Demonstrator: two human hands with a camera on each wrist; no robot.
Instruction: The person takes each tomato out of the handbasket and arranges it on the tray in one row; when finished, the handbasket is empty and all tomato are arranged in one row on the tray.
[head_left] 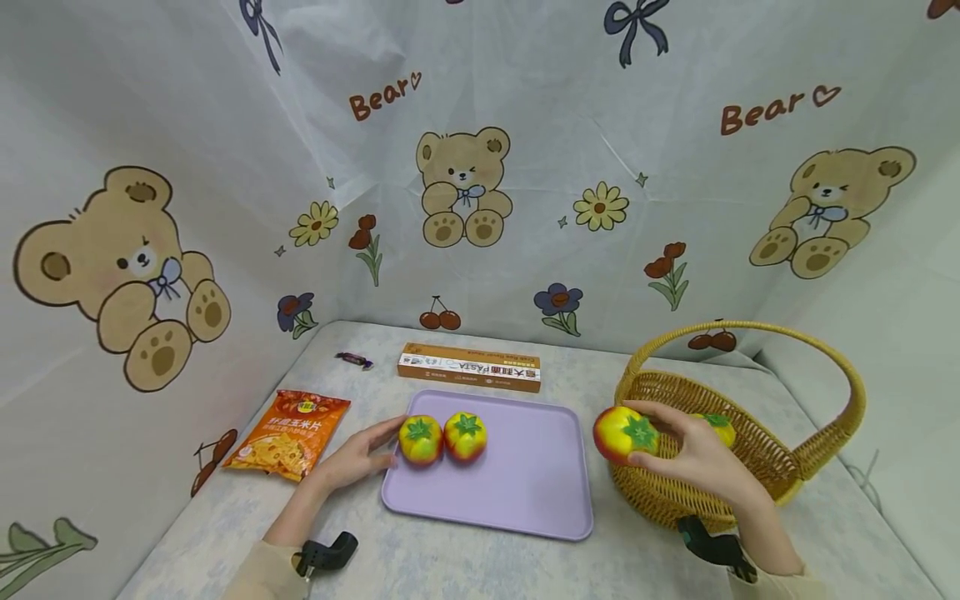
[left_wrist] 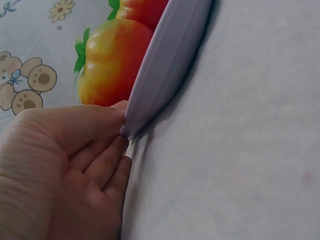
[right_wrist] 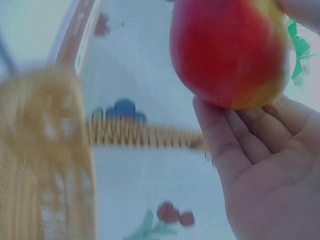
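On the left half of the lilac tray [head_left: 525, 483] sit two red-and-yellow persimmons with green leafy tops, a left persimmon [head_left: 420, 440] and a right persimmon [head_left: 465, 437], side by side. My left hand [head_left: 358, 457] pinches the tray's left rim, thumb on the inner side and fingers outside, as the left wrist view shows. With thumb and fingers, my right hand [head_left: 693, 450] grips a third persimmon [right_wrist: 230, 55] at the left rim of the wicker basket [head_left: 772, 458]. Another persimmon [head_left: 716, 427] shows inside the basket, partly hidden by that hand.
Behind the tray lies a long pasta box [head_left: 468, 367]. An orange snack bag [head_left: 288, 433] lies left of my left hand, with a small wrapped candy [head_left: 354, 360] farther back. The basket's tall handle [head_left: 750, 327] arches above it. A bear-print cloth [head_left: 525, 108] hangs behind the table.
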